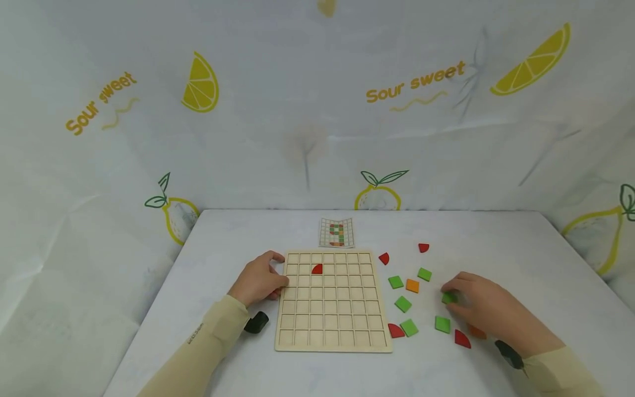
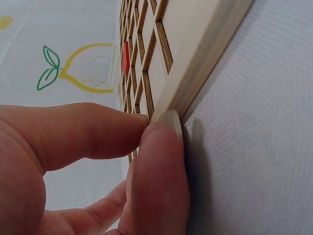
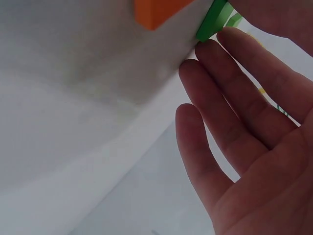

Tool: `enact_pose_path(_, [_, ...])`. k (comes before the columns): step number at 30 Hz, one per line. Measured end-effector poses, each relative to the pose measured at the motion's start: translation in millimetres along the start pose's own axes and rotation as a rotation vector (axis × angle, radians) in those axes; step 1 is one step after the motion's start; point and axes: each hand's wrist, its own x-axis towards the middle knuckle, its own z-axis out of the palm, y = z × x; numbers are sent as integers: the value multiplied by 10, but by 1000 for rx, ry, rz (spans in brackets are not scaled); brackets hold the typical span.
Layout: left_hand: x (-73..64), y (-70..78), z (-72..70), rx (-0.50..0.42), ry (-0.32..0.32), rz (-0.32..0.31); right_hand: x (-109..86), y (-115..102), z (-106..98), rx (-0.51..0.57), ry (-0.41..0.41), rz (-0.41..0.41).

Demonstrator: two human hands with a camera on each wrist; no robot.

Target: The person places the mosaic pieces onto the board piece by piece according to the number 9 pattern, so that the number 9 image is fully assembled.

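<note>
While the left hand [image 1: 258, 280] pinches the board [image 1: 333, 348] edge, the right hand [image 1: 483, 300], seemingly pinching a green tile [image 1: 448, 298] between board and desk [image 1: 496, 231] right edge, should lift it level.

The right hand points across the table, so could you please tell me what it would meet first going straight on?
Beyond the green tile it pinches, the right hand would probably meet another green tile first, beside the orange tile nearer the board, though its height above the table is unclear.
</note>
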Motion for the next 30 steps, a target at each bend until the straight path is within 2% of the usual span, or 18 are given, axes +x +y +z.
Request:
enact_pose_path(7, [-7, -7, 2, -5, -2, 3, -32, 40, 7, 8, 20, 0])
enact_pose_path(19, [-22, 5, -1, -1, -1, 9, 22, 44, -8, 23, 1, -5])
enact_pose_path(26, [0, -4, -4, -23, -1, 12, 139, -60, -43, 28, -13, -22])
enact_pose_path(30, [1, -14, 8, -32, 0, 13, 215, -167, -55, 57, 10, -48])
